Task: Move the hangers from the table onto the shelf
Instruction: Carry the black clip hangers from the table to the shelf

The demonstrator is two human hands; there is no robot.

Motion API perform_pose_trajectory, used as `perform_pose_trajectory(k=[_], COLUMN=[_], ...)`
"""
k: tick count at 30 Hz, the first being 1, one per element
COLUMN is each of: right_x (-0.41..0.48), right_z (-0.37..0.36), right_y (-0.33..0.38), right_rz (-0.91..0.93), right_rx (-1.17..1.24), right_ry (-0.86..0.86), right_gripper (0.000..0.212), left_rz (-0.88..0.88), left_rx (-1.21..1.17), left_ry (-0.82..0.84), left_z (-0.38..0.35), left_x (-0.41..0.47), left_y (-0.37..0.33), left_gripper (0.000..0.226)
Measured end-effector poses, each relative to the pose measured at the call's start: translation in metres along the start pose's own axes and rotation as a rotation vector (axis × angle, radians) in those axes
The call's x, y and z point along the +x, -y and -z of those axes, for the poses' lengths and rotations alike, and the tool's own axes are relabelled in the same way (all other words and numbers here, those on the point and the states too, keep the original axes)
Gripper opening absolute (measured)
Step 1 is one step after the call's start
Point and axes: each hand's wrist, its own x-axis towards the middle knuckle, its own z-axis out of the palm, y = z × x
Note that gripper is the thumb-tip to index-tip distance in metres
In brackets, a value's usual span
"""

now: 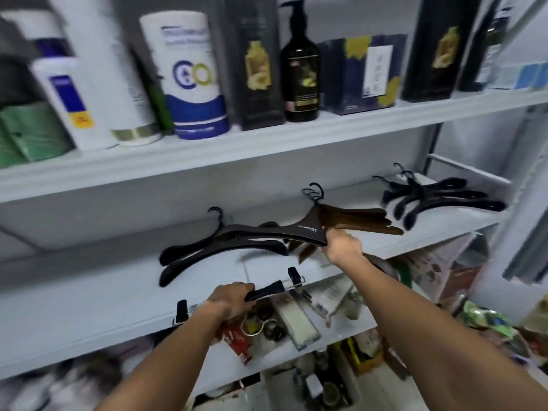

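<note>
Two hands grip hangers: the right hand (341, 246) pinches the brown hangers' (355, 222) near end on the shelf (89, 280), long axis left-right, while the left hand (231, 299) clasps a clip hanger (267, 290) nearer.

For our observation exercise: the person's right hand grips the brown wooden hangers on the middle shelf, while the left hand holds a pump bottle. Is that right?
Not quite. In the head view, the left hand holds a clip hanger, not a pump bottle. The right hand does grip the brown wooden hangers on the middle shelf.
</note>
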Motion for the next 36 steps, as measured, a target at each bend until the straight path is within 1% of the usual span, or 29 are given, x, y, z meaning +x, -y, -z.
perform_pose_trajectory(k=[3,8,12,16,20,23,26,29,32,36], right_x=[0.008,0.018,0.028,0.046,0.059,0.068,0.078,0.084,0.089,0.091], right_z=[-0.019,-0.055,-0.078,-0.098,-0.122,-0.136,-0.141,-0.142,-0.148,-0.155], right_y=[0.047,0.115,0.157,0.189,0.193,0.193,0.196,0.194,0.184,0.172], right_rz=[0.027,0.121,0.160,0.196,0.215,0.250,0.301,0.347,0.395,0.450], right_rx=[-0.014,-0.022,-0.048,-0.098,-0.165,-0.167,-0.162,-0.173,-0.164,-0.173], right_ry=[0.060,0.070,0.089,0.123,0.157,0.134,0.116,0.103,0.114,0.133], right_gripper=[0.033,0.028,0.028,0.029,0.030,0.034,0.038,0.038,0.038,0.034], left_rz=[0.060,0.150,0.184,0.224,0.244,0.255,0.266,0.276,0.287,0.299], left_rx=[-0.026,-0.072,-0.046,-0.051,-0.103,-0.099,-0.082,-0.105,-0.125,-0.163], left_ry=[0.001,-0.004,-0.011,-0.017,0.013,0.030,0.041,0.024,-0.003,-0.013], left_z=[0.001,-0.004,-0.008,-0.002,0.002,0.005,0.006,0.005,0.005,0.008], left_x=[-0.024,-0.062,-0.082,-0.090,-0.089,-0.087,-0.083,-0.079,-0.076,-0.073], left_y=[0.050,0.125,0.164,0.193,0.201,0.202,0.200,0.197,0.196,0.195], left_gripper=[0.024,0.018,0.018,0.023,0.021,0.028,0.028,0.027,0.033,0.032])
